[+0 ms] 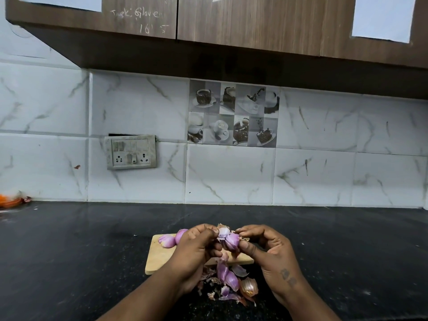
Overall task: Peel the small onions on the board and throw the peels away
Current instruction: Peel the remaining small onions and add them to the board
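A small purple onion (228, 238) is held above the wooden board (159, 253), partly stripped, with loose skin curling off its top. My left hand (196, 246) grips it from the left and my right hand (266, 249) pinches it and its skin from the right. Two peeled purple onions (172, 238) lie on the board's far left corner. A heap of purple and brown peels (229, 283) lies on the black counter just in front of the board, between my wrists.
The black stone counter (81, 251) runs wide on both sides of the board. A marble-tiled wall with a switch and socket plate (130, 152) stands behind. Something orange (10, 201) sits at the far left edge. Wooden cabinets (208, 24) hang overhead.
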Motion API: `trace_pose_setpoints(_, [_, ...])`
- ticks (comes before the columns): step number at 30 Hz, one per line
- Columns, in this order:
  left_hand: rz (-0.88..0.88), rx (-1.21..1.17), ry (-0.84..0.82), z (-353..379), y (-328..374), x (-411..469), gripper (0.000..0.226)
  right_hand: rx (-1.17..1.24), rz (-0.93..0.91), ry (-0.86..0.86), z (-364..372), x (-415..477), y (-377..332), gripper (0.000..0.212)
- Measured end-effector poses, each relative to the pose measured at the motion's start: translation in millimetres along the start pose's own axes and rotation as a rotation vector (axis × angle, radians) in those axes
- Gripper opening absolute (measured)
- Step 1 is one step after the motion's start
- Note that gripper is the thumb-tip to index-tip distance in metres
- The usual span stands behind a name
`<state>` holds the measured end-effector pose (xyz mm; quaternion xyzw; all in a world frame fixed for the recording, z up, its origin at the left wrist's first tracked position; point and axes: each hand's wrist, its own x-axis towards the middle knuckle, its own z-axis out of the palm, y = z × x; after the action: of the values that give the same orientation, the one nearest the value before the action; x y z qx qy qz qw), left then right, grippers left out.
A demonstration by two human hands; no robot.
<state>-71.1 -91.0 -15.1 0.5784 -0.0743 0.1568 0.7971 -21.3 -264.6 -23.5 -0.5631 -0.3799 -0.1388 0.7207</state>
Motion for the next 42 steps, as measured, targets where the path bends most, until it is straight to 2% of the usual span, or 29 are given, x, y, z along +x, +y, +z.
trace_pose_setpoints(4, [-0.006,0.073,0.063,-3,1,2,0.017,0.053,0.029,0.004,-3,0,1,0.013])
trace_pose_setpoints(7, [-0.010,0.172,0.104,-9,-1,3,0.016,0.127,0.075,0.020,-6,-1,1,0.045])
trace_pose_setpoints(10, [0.034,0.354,0.108,-10,-3,2,0.014,0.106,0.094,0.064,-7,-2,2,0.056])
trace_pose_setpoints(12, [0.093,0.424,0.153,-9,-3,1,0.013,0.102,0.102,0.107,-6,-2,-1,0.053])
trace_pose_setpoints(16, [0.168,0.495,0.180,-3,-1,-3,0.013,0.211,0.144,0.191,-6,-1,-2,0.016])
trace_pose_setpoints(20, [0.206,0.525,0.119,-4,-3,-6,0.015,0.184,0.237,0.313,-11,3,2,0.012])
trace_pose_setpoints(22, [0.214,0.525,0.115,-6,-2,-6,0.016,0.217,0.277,0.429,-19,7,4,0.012])
trace_pose_setpoints(24, [0.230,0.609,0.072,-8,-3,-7,0.019,0.219,0.280,0.475,-24,9,4,0.012])
trace_pose_setpoints(29, [0.320,0.984,-0.048,2,-3,-13,0.031,0.037,0.207,0.305,-15,4,7,0.015])
trace_pose_setpoints(34, [0.462,1.033,0.047,0,-5,-11,0.008,0.008,0.191,0.185,-11,2,4,0.014])
trace_pose_setpoints(37, [0.655,1.115,0.064,-4,-7,-9,0.022,-0.014,0.200,0.138,-10,1,3,0.013])
trace_pose_setpoints(40, [0.715,1.126,-0.097,-4,-8,-8,0.050,-0.007,0.222,0.099,-10,0,2,0.012])
trace_pose_setpoints(42, [0.765,1.128,-0.161,-3,-12,-7,0.049,0.014,0.239,0.087,-10,-1,2,0.012])
